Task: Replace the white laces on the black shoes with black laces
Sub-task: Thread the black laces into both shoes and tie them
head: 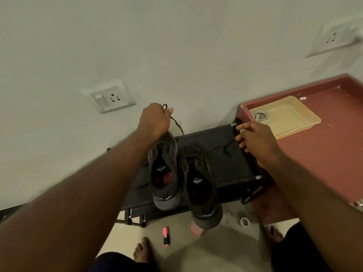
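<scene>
Two black shoes stand side by side on a black fabric shoe rack (225,169), the left shoe (165,173) a little further back than the right shoe (203,191). My left hand (155,118) is raised above the left shoe and grips one end of a black lace (179,127), which runs down between the shoes. My right hand (255,140) hovers over the rack's right end, its fingers curled and pinching another black lace end (226,149). White laces (261,116) lie coiled in a beige tray (294,118).
The tray sits on a maroon table (324,163) right of the rack. The wall behind carries two sockets (110,98) (332,39). On the floor lie a pink highlighter (166,236), a tape roll (244,221), a pink object (195,230) and my bare feet (142,250).
</scene>
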`<state>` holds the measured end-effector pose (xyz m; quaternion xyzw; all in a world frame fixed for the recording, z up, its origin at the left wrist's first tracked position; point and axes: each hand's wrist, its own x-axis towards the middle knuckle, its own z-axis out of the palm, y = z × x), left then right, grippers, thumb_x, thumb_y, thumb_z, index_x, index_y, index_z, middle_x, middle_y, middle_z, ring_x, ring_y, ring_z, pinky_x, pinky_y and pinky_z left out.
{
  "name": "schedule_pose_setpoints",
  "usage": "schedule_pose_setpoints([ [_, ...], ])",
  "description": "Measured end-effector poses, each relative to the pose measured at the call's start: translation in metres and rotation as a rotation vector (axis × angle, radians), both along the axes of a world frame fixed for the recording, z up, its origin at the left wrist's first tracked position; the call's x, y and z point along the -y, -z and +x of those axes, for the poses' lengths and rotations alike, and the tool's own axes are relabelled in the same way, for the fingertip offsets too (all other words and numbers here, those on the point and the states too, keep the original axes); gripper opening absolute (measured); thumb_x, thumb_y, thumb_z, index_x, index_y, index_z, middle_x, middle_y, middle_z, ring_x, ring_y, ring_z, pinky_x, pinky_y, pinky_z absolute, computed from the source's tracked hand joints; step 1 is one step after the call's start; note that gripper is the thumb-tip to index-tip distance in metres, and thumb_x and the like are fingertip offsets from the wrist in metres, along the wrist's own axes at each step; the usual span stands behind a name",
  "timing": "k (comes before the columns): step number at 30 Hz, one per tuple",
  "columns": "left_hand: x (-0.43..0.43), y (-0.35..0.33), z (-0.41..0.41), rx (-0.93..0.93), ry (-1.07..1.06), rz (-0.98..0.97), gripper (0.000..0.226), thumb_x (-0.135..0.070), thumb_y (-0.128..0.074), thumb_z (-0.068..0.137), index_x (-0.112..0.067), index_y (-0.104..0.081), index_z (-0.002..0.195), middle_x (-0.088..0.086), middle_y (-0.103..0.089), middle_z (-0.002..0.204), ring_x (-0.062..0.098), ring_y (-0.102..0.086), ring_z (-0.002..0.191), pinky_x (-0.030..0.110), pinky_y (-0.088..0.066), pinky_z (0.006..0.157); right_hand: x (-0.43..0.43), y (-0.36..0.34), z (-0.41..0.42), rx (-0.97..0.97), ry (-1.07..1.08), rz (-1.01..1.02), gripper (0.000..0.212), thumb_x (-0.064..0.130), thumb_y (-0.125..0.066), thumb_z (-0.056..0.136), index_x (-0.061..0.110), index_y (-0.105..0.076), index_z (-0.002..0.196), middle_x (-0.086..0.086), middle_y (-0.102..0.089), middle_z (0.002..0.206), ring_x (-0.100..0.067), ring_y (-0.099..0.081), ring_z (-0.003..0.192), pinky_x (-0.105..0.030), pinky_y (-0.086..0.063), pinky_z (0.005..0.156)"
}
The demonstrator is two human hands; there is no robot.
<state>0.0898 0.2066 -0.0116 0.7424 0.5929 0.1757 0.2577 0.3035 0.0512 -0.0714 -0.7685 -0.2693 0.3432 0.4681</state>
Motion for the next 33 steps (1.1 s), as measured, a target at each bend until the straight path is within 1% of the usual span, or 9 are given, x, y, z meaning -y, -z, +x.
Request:
schedule_pose_setpoints([
  [2, 0.001, -0.042, -0.009, 0.025, -0.010, 0.097, 0.042, -0.036, -0.046, 0.102, 0.001, -0.064, 0.093, 0.016, -0.070, 0.093, 0.030, -0.065, 0.087, 0.039, -0.052, 0.082, -0.004, -0.042, -0.002, 0.056, -0.059, 0.076, 0.025, 0.003, -0.046, 0.096, 0.008, -0.068, 0.106, -0.007, -0.071, 0.087, -0.011, -0.061, 0.064, -0.018, -0.046, 0.050],
  [5, 0.008, -0.107, -0.018, 0.019, 0.013, 0.237, 0.041, -0.032, -0.045, 0.103, 0.001, -0.068, 0.096, 0.014, -0.069, 0.095, 0.027, -0.062, 0.085, 0.034, -0.048, 0.077, -0.018, -0.127, -0.006, 0.225, -0.148, 0.210, 0.026, 0.002, -0.049, 0.092, 0.014, -0.070, 0.101, -0.004, -0.074, 0.087, -0.014, -0.069, 0.070, -0.020, -0.051, 0.061],
  [8, 0.022, -0.166, -0.026, 0.112, 0.027, 0.300, 0.041, -0.032, -0.044, 0.103, 0.000, -0.068, 0.094, 0.017, -0.070, 0.092, 0.034, -0.067, 0.084, 0.043, -0.055, 0.081, -0.021, -0.214, -0.012, 0.307, -0.132, 0.359, 0.020, 0.006, -0.052, 0.091, 0.015, -0.066, 0.103, -0.003, -0.073, 0.082, -0.016, -0.071, 0.065, -0.024, -0.047, 0.058],
  [13, 0.048, -0.229, -0.034, 0.072, 0.029, 0.428, 0.044, -0.034, -0.038, 0.104, -0.002, -0.066, 0.092, 0.012, -0.069, 0.091, 0.030, -0.061, 0.087, 0.032, -0.045, 0.076, -0.003, -0.298, -0.038, 0.144, -0.185, 0.464, 0.015, -0.001, -0.053, 0.091, 0.006, -0.065, 0.095, -0.014, -0.071, 0.084, -0.020, -0.067, 0.063, -0.029, -0.050, 0.058],
  [17, 0.066, -0.270, -0.030, 0.099, 0.047, 0.412, 0.041, -0.035, -0.041, 0.103, -0.003, -0.064, 0.092, 0.015, -0.071, 0.083, 0.031, -0.068, 0.081, 0.040, -0.055, 0.079, 0.011, -0.320, -0.057, -0.005, -0.196, 0.408, 0.008, -0.004, -0.059, 0.088, 0.002, -0.065, 0.089, -0.016, -0.068, 0.088, -0.022, -0.067, 0.065, -0.029, -0.052, 0.058],
  [21, 0.084, -0.318, -0.020, 0.060, 0.110, 0.473, 0.020, -0.021, -0.055, 0.095, -0.003, -0.063, 0.090, 0.012, -0.071, 0.094, 0.032, -0.068, 0.082, 0.043, -0.057, 0.079, 0.019, -0.340, -0.067, 0.020, -0.238, 0.336, 0.012, -0.003, -0.062, 0.090, -0.009, -0.066, 0.100, -0.019, -0.067, 0.083, -0.023, -0.066, 0.064, -0.029, -0.055, 0.060],
  [25, 0.100, -0.356, -0.010, 0.195, 0.120, 0.489, 0.040, -0.030, -0.049, 0.100, 0.001, -0.061, 0.079, 0.018, -0.070, 0.085, 0.035, -0.067, 0.080, 0.038, -0.056, 0.075, 0.023, -0.358, -0.071, 0.092, -0.285, 0.237, 0.016, -0.001, -0.056, 0.096, -0.011, -0.062, 0.106, -0.017, -0.067, 0.076, -0.024, -0.065, 0.060, -0.030, -0.055, 0.059],
  [29, 0.118, -0.391, 0.003, 0.688, 0.145, 0.289, 0.024, -0.013, -0.051, 0.097, 0.005, -0.066, 0.091, 0.016, -0.069, 0.084, 0.022, -0.065, 0.068, 0.017, -0.044, 0.048, 0.025, -0.376, -0.072, 0.070, -0.287, 0.181, 0.018, 0.001, -0.052, 0.099, -0.010, -0.061, 0.110, -0.016, -0.066, 0.079, -0.022, -0.063, 0.063, -0.027, -0.053, 0.060],
  [33, 0.121, -0.395, 0.015, 0.866, 0.039, 0.079, 0.014, -0.005, -0.051, 0.094, -0.002, -0.061, 0.086, 0.008, -0.054, 0.067, 0.018, -0.052, 0.053, 0.025, -0.043, 0.049, 0.023, -0.378, -0.073, -0.006, -0.299, 0.209, 0.024, -0.002, -0.048, 0.099, -0.013, -0.059, 0.117, -0.020, -0.065, 0.091, -0.027, -0.063, 0.077, -0.027, -0.054, 0.062],
])
